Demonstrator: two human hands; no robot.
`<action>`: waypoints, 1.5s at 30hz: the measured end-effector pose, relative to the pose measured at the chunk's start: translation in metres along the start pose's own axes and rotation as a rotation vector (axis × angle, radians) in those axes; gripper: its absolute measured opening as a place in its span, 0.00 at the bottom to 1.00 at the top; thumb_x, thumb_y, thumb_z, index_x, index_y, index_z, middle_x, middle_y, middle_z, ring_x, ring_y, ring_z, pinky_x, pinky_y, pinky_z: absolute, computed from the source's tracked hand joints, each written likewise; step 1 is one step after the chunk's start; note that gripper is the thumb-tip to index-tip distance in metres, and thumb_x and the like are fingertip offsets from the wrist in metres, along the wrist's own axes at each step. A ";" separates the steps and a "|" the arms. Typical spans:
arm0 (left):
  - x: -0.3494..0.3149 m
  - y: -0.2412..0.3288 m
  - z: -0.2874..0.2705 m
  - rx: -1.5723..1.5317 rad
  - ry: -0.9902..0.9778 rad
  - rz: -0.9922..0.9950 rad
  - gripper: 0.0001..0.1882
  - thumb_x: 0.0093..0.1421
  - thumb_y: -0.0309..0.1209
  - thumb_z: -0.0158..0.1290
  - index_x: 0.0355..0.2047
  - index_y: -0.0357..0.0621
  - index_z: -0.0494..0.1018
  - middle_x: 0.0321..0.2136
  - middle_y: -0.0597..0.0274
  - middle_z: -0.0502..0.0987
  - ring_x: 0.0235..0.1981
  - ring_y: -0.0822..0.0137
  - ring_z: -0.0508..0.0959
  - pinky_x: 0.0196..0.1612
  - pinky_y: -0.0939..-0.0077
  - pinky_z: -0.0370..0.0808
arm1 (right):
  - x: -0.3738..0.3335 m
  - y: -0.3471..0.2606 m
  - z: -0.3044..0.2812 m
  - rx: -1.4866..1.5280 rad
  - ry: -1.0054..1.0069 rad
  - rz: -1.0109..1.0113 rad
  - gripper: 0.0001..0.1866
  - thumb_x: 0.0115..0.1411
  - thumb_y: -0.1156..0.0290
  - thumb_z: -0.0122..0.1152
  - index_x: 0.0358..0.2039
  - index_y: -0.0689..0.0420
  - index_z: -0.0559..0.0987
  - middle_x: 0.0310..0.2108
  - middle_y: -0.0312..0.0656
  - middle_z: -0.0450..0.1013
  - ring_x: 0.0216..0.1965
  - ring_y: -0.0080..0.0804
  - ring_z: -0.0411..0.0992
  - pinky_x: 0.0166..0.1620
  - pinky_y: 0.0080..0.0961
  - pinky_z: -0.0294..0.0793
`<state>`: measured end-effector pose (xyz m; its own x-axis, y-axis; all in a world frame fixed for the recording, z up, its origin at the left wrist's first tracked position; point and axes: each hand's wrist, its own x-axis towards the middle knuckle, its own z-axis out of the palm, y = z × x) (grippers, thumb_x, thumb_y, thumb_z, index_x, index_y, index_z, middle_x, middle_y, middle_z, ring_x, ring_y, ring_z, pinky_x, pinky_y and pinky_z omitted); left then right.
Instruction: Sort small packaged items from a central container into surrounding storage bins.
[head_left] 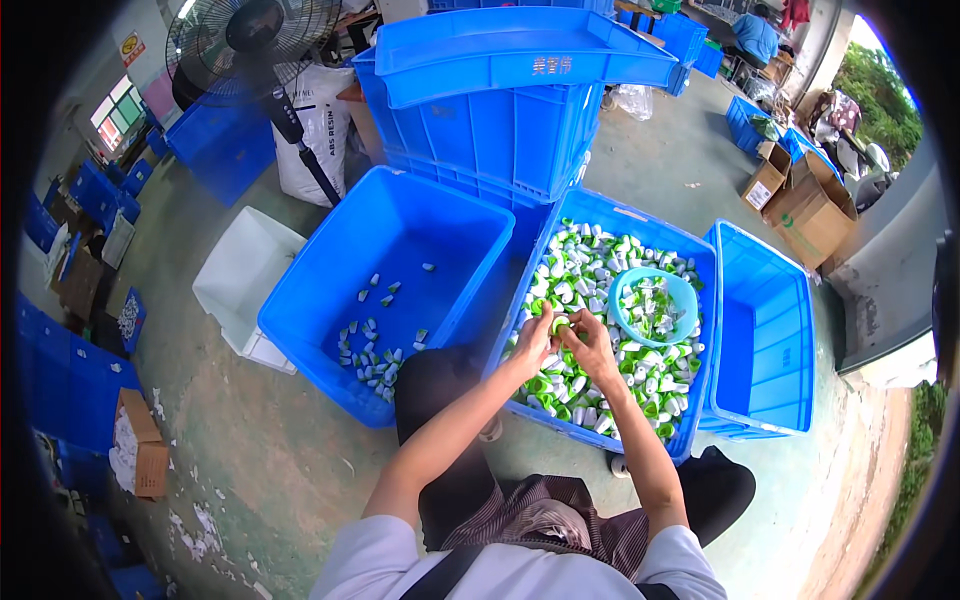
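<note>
Two grips (535,340) (592,348) — one turquoise basin (685,300) — one fan (255,25).

Free room opens over the left blue bin (420,240); its wall and the filled blue crate's (600,438) bar low sideways passage. The turquoise basin (690,325) obstructs right of the right grip (592,347).

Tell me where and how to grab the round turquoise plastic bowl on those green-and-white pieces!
I'd take the bowl by opposite sides of its rim, left and right, from above. The rim looks uncovered, but green-and-white pieces crowd around below. Keep it level: it's open-topped, so small bits inside could spill.
</note>
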<state>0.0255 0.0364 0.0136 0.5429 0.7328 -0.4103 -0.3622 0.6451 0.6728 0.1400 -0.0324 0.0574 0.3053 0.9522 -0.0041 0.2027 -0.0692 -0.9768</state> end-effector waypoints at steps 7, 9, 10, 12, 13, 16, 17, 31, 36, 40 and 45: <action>-0.051 0.067 0.021 0.259 -0.243 -0.235 0.34 0.62 0.61 0.40 0.33 0.39 0.75 0.17 0.63 0.68 0.16 0.79 0.67 0.12 0.88 0.54 | -0.004 -0.005 -0.022 0.941 -0.018 0.248 0.08 0.63 0.64 0.53 0.35 0.55 0.69 0.19 0.36 0.68 0.13 0.18 0.57 0.16 0.14 0.54; -0.045 0.099 0.033 0.464 0.004 0.028 0.34 0.61 0.63 0.39 0.28 0.43 0.74 0.19 0.65 0.70 0.17 0.77 0.69 0.16 0.85 0.60 | 0.003 -0.003 -0.035 1.025 0.029 0.270 0.04 0.60 0.68 0.54 0.31 0.51 0.69 0.19 0.35 0.68 0.12 0.18 0.54 0.15 0.14 0.51; -0.029 0.124 0.040 0.486 0.146 0.219 0.32 0.62 0.63 0.39 0.23 0.47 0.72 0.17 0.69 0.69 0.15 0.76 0.68 0.18 0.83 0.62 | 0.001 -0.009 -0.038 1.007 0.073 0.349 0.05 0.59 0.67 0.54 0.30 0.50 0.69 0.20 0.35 0.69 0.12 0.20 0.56 0.15 0.15 0.54; -0.026 0.216 0.090 0.593 0.228 0.608 0.29 0.63 0.59 0.41 0.15 0.51 0.65 0.11 0.72 0.65 0.13 0.76 0.66 0.17 0.80 0.59 | -0.010 -0.010 -0.044 0.971 0.028 0.390 0.07 0.58 0.63 0.53 0.33 0.51 0.70 0.23 0.38 0.70 0.18 0.27 0.67 0.14 0.17 0.59; -0.007 0.260 0.101 0.626 0.310 0.889 0.30 0.64 0.56 0.43 0.18 0.43 0.66 0.13 0.63 0.67 0.18 0.69 0.71 0.22 0.70 0.65 | -0.014 -0.016 -0.042 0.948 0.010 0.422 0.09 0.58 0.61 0.52 0.34 0.52 0.70 0.25 0.39 0.71 0.21 0.30 0.71 0.14 0.18 0.61; 0.035 0.397 0.130 0.907 0.496 1.306 0.33 0.58 0.60 0.48 0.28 0.35 0.68 0.20 0.52 0.73 0.27 0.54 0.77 0.31 0.65 0.72 | -0.020 -0.003 -0.033 0.946 -0.138 0.475 0.14 0.57 0.58 0.47 0.35 0.54 0.71 0.29 0.39 0.72 0.26 0.32 0.73 0.16 0.21 0.63; 0.050 0.447 0.132 1.104 0.524 1.271 0.28 0.62 0.52 0.46 0.30 0.31 0.69 0.25 0.49 0.74 0.28 0.55 0.77 0.35 0.64 0.76 | -0.023 -0.005 -0.028 0.938 -0.177 0.489 0.13 0.60 0.58 0.46 0.35 0.52 0.71 0.29 0.40 0.73 0.27 0.30 0.73 0.19 0.23 0.62; 0.103 0.404 0.149 -0.246 0.038 0.337 0.30 0.60 0.44 0.48 0.55 0.33 0.61 0.56 0.32 0.55 0.53 0.32 0.64 0.40 0.37 0.76 | -0.075 0.034 0.003 0.859 -0.189 0.686 0.12 0.64 0.59 0.51 0.29 0.53 0.69 0.22 0.37 0.69 0.19 0.25 0.66 0.16 0.18 0.60; 0.063 0.375 0.107 -0.678 0.163 0.068 0.32 0.53 0.27 0.42 0.60 0.32 0.54 0.58 0.25 0.50 0.61 0.27 0.52 0.43 0.44 0.79 | -0.087 0.059 -0.006 0.857 -0.155 0.704 0.12 0.62 0.61 0.54 0.28 0.56 0.73 0.21 0.38 0.70 0.18 0.27 0.68 0.16 0.21 0.63; 0.008 0.343 -0.010 -0.605 -0.025 0.088 0.36 0.49 0.25 0.44 0.59 0.29 0.50 0.59 0.28 0.50 0.60 0.27 0.53 0.51 0.51 0.75 | -0.089 0.046 -0.001 0.794 -0.164 0.699 0.11 0.63 0.60 0.51 0.29 0.53 0.69 0.21 0.35 0.69 0.17 0.24 0.67 0.15 0.19 0.60; -0.088 0.325 -0.141 -0.454 0.175 0.192 0.34 0.50 0.22 0.46 0.58 0.28 0.51 0.58 0.28 0.53 0.60 0.26 0.54 0.38 0.67 0.81 | -0.094 0.054 0.010 0.797 -0.208 0.739 0.11 0.63 0.60 0.51 0.29 0.52 0.70 0.21 0.35 0.70 0.17 0.23 0.67 0.16 0.18 0.62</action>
<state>-0.2468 0.2123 0.1811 0.3140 0.8471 -0.4287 -0.7561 0.4962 0.4267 0.1134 -0.1227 0.0025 -0.0737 0.7917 -0.6064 -0.6449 -0.5016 -0.5766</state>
